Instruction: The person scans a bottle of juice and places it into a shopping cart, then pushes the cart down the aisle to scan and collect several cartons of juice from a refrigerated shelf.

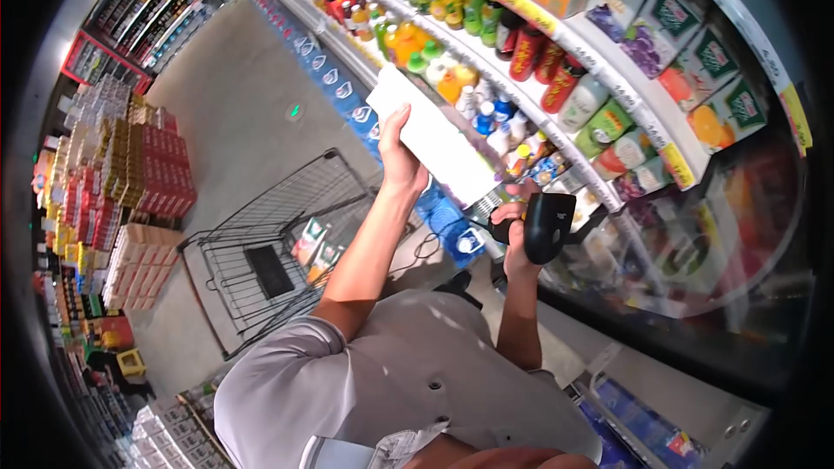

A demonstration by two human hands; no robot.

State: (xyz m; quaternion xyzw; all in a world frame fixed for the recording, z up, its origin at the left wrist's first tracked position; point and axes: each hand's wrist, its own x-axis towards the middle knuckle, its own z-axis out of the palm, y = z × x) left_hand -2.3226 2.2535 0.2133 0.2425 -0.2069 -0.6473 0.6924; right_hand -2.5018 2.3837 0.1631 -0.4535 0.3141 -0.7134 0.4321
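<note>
My left hand (401,156) is raised and grips a long white carton (434,139), held flat in front of the drink shelves. My right hand (519,230) holds a black handheld barcode scanner (549,224), its head just below the near end of the carton, where a barcode patch shows. A cable hangs from the scanner's handle down toward my body. My grey shirt fills the bottom of the view.
A chilled shelf unit (608,78) with bottled drinks and juice cartons runs along the right. A black wire shopping cart (278,243) holding a few packs stands to my left. Stacked boxed goods (130,182) line the far side of the grey aisle floor.
</note>
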